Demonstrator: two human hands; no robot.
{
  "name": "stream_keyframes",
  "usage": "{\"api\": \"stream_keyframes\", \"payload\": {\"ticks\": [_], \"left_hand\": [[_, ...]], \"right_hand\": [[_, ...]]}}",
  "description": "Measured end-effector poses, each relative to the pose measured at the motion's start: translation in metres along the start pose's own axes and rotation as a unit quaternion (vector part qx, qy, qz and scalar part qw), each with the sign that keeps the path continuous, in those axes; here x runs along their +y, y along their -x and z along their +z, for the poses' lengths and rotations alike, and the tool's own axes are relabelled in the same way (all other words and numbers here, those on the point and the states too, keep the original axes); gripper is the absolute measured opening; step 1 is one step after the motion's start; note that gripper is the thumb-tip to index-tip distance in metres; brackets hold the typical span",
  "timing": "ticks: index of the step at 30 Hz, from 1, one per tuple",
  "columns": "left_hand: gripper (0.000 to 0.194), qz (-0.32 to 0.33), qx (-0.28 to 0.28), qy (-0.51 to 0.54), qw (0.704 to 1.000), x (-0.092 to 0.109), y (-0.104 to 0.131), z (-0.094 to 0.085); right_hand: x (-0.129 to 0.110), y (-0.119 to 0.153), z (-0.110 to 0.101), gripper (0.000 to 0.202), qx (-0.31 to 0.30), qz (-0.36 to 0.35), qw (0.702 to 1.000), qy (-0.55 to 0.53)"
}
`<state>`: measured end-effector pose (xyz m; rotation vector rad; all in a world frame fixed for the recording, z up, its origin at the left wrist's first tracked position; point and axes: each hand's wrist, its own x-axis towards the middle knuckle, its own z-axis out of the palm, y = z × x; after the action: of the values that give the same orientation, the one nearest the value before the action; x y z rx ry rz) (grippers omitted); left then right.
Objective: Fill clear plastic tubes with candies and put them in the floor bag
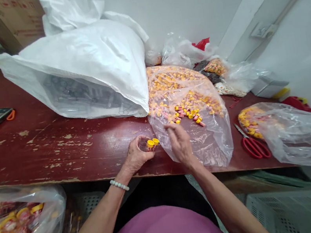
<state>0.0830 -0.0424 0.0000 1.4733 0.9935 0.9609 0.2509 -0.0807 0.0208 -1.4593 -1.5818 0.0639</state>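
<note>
The left hand point(137, 155) pinches a few yellow caps point(152, 143) near the table point(59, 148) edge while the right hand point(179, 142), fingers loosely curled and seemingly empty, rests on the clear bag point(193, 126), so a loose grip could spill caps off the edge.

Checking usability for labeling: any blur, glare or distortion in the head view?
Head view: wide-angle bending at the edges, dark lower-right corner; soft glare on the clear bag; left hand and right hand slightly soft; foreground bag blurred.
</note>
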Motion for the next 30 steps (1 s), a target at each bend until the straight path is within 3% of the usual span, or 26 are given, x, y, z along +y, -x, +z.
{"api": "stream_keyframes", "payload": {"ticks": [2, 6, 9, 13, 15, 18, 21, 24, 30], "left_hand": [[0.042, 0.000, 0.001, -0.001, 1.000, 0.000, 0.000, 0.001], [0.042, -0.004, -0.007, 0.010, 1.000, 0.000, 0.000, 0.000], [0.041, 0.000, -0.005, 0.013, 1.000, 0.000, 0.000, 0.000], [0.039, 0.019, -0.004, 0.006, 1.000, -0.004, 0.000, 0.001], [0.039, 0.032, -0.007, -0.003, 0.999, -0.006, 0.000, 0.001], [0.039, 0.041, -0.013, -0.007, 0.999, -0.006, 0.001, 0.001], [0.039, 0.041, -0.012, -0.010, 0.999, -0.002, 0.002, 0.001], [0.038, 0.049, -0.022, -0.013, 0.998, -0.002, 0.002, 0.001], [0.037, 0.060, -0.033, -0.016, 0.998, -0.007, 0.001, -0.001]], "right_hand": [[0.032, -0.012, -0.001, 0.024, 0.033, 0.058, 0.992, 0.102], [0.073, -0.032, 0.004, 0.025, -0.090, 0.085, 0.952, 0.281], [0.077, -0.040, 0.008, 0.027, -0.140, 0.093, 0.931, 0.325], [0.070, -0.040, -0.002, 0.028, -0.130, 0.139, 0.924, 0.333], [0.060, -0.035, -0.009, 0.026, -0.076, 0.158, 0.947, 0.270], [0.032, -0.022, -0.010, 0.026, -0.026, 0.153, 0.988, 0.006], [-0.001, -0.008, 0.005, 0.030, -0.040, 0.130, 0.972, -0.192], [-0.018, 0.000, 0.019, 0.028, -0.050, 0.112, 0.971, -0.206], [-0.015, 0.004, 0.018, 0.025, -0.068, 0.063, 0.983, -0.161]]}}
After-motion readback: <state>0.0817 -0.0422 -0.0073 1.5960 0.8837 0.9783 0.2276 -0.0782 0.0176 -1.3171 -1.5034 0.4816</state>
